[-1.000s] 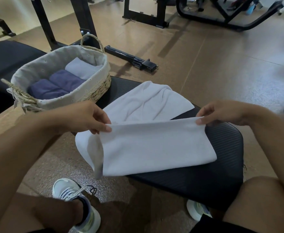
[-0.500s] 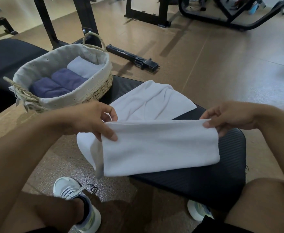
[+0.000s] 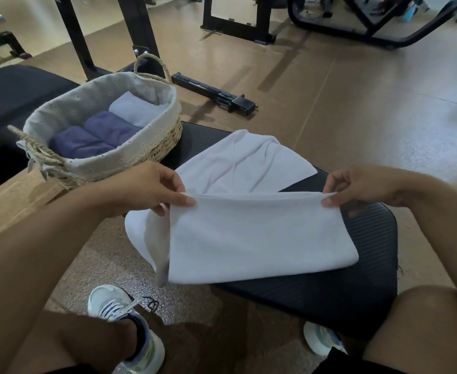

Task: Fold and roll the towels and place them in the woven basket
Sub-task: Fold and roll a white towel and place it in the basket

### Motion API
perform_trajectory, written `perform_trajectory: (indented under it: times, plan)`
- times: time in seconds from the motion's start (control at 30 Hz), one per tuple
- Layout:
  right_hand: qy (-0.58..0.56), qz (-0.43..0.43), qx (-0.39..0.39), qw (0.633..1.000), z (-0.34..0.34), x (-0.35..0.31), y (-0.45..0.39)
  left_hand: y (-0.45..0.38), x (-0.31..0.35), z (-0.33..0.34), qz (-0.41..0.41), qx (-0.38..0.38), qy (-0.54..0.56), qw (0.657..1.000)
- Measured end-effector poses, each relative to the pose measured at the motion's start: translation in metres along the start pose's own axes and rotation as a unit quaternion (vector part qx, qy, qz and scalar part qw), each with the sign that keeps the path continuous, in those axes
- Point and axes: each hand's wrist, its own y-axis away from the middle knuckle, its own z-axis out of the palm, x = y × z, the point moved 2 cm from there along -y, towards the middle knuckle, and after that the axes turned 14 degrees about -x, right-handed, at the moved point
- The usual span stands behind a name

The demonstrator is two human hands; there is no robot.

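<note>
two hands on one white towel (image 3: pixel 259 233), and the change over the last second is small but telling: the folded top edge has crept a little away from the body and drawn straighter, while the left hand (image 3: pixel 151 188) has reset its thumb over its corner. the left grip is a thumb-and-finger pinch on the left end of that edge; the right hand (image 3: pixel 357 186) pinches the right end the same way, spare fingers lifted. so my read is we are mid-fold, squaring the doubled layer, with rolling yet to come.

nearest the camera, bare knees and pale mesh trainers (image 3: pixel 122 317) on a speckled floor. just beyond, the towel's front half lies doubled on the black ribbed worktop (image 3: pixel 370 265), soft, matte, a near rectangle with a rounded lower fold; a loose flap droops off its left side over the worktop's edge. the far half lies behind the hands, rumpled, creases running to a peak.

further left, the woven basket (image 3: pixel 151 147) sits at the worktop's far corner, oval, straw-coloured rope weave with looped handles and a pale fabric liner. inside lie two dark blue rolled towels (image 3: pixel 95 136) side by side and a pale one (image 3: pixel 135 107) beyond them, with room left, it seems, for this one. far back, black gym frames on a tan floor.
</note>
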Motion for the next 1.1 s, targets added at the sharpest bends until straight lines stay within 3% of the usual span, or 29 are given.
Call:
perform_trajectory:
  times: [0.17, 0.47, 0.63, 0.83, 1.1]
  plan:
    - [0.017, 0.013, 0.025, 0.999, 0.000, 0.000, -0.001, -0.003, 0.003, -0.002, 0.017, 0.051, -0.029, 0.998]
    - [0.058, 0.024, 0.067, 0.996, 0.002, -0.003, -0.013, -0.010, -0.002, 0.001, -0.051, 0.100, -0.170, 0.979]
    - [0.066, 0.025, 0.066, 0.995, 0.003, -0.005, -0.014, -0.012, -0.002, 0.004, -0.059, 0.075, -0.183, 0.978]
    - [0.054, 0.021, 0.058, 0.997, 0.000, 0.000, -0.014, -0.008, 0.001, 0.001, -0.053, 0.041, -0.164, 0.984]
    - [-0.171, -0.177, -0.038, 0.968, -0.008, -0.003, 0.015, 0.022, 0.011, -0.001, 0.052, -0.019, 0.034, 0.998]
